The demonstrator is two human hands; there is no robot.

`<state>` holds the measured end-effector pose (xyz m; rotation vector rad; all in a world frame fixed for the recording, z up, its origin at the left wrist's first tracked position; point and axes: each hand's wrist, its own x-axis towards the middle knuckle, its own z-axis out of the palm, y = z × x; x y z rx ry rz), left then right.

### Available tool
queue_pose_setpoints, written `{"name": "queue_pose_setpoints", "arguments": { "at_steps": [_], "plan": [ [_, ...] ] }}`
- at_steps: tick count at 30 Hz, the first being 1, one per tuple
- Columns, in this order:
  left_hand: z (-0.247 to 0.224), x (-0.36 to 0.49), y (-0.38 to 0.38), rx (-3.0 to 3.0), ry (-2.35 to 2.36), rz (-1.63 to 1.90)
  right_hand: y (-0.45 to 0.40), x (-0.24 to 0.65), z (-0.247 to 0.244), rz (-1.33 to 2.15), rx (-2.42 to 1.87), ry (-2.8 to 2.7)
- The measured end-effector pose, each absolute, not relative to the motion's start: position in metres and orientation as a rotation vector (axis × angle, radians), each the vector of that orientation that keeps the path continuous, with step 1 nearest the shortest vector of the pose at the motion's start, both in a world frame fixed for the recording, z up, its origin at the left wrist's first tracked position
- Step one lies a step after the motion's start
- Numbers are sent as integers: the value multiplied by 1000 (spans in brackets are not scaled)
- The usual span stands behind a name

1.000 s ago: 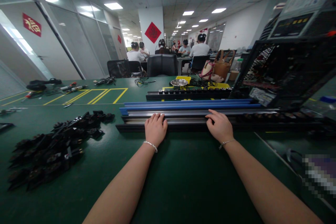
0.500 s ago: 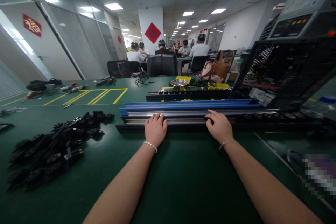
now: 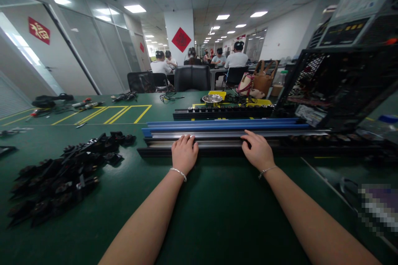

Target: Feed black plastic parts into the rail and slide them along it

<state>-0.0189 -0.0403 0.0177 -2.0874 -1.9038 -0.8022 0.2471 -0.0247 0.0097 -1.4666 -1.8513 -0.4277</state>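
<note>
Long metal and plastic rails lie side by side across the table in front of me. The nearest is a black rail (image 3: pixel 157 152), with a silvery rail (image 3: pixel 217 143) behind it and a blue rail (image 3: pixel 224 124) farther back. My left hand (image 3: pixel 184 153) rests palm down over the near rails, its fingers laid across them and its thumb apart. To the right, my right hand (image 3: pixel 258 149) reaches over the same rails, index finger stretched forward and thumb spread. Neither hand is wrapped round anything; the undersides of the fingers are hidden.
Black small parts (image 3: pixel 62 174) are heaped at left. An open computer case (image 3: pixel 338 87) stands at right, beyond the rails' ends. A metal bowl (image 3: pixel 212 98), a yellow tray (image 3: pixel 217 93) and cables (image 3: pixel 171 96) lie at the back. Several people sit beyond.
My right hand has shifted slightly to the left along the rails. My left hand and the rails stay where they were.
</note>
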Motion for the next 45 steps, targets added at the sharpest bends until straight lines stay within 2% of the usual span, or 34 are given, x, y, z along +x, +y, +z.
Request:
{"name": "queue_pose_setpoints", "arguments": {
  "at_steps": [37,45],
  "plan": [
    [16,-20,-39,-2084,-1880,-805,-33,228,10,-361,-1389,-1924],
    [16,-20,-39,-2080,-1868,-818,-34,230,17,-419,-1562,-1776]
  ]
}}
